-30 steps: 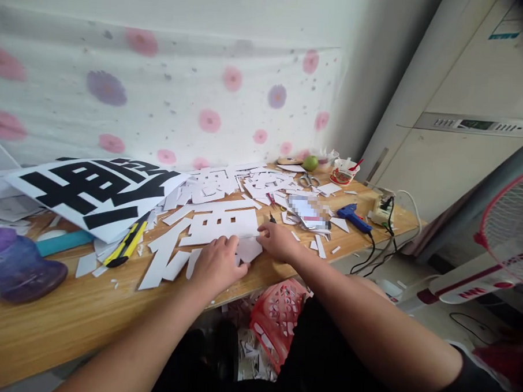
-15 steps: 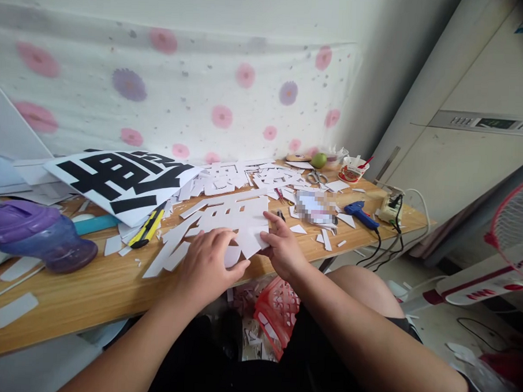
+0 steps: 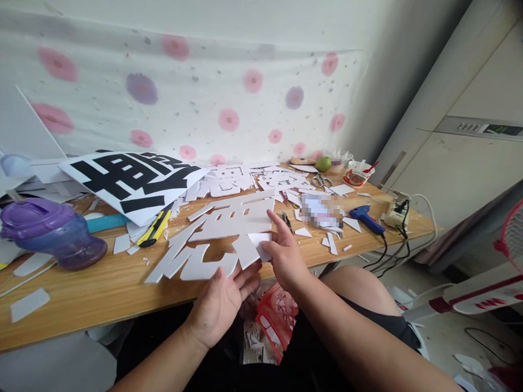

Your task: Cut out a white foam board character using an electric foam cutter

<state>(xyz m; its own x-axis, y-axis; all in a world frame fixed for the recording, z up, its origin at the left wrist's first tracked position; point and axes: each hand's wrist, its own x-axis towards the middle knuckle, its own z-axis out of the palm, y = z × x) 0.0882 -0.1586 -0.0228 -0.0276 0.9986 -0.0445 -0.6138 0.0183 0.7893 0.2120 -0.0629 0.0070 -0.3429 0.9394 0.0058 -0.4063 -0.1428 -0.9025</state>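
A white cut-out board character (image 3: 238,221), with slots and separate strokes, is tilted up over the table's front edge. My right hand (image 3: 287,255) grips its right side, thumb on top and index finger stretched along the edge. My left hand (image 3: 222,301) is turned palm up at the near edge, thumb and fingers apart, with fingertips close under the lower strokes; whether they bear its weight I cannot tell. A yellow-and-black utility knife (image 3: 155,229) lies to the left. Beside it is a white sheet printed with a large black character (image 3: 132,181).
Left stands a purple-lidded bottle (image 3: 54,230). White offcuts (image 3: 227,180) pile up behind. Scissors (image 3: 321,181), a green fruit (image 3: 323,164), a paper cup (image 3: 358,174), a blue glue gun (image 3: 368,219) and a corded power strip (image 3: 397,213) are right. A red basket (image 3: 278,312) stands below.
My left hand has turned from palm down above the cut-out to palm up at its near edge. The cut-out is tilted up more. My right hand keeps its grip.
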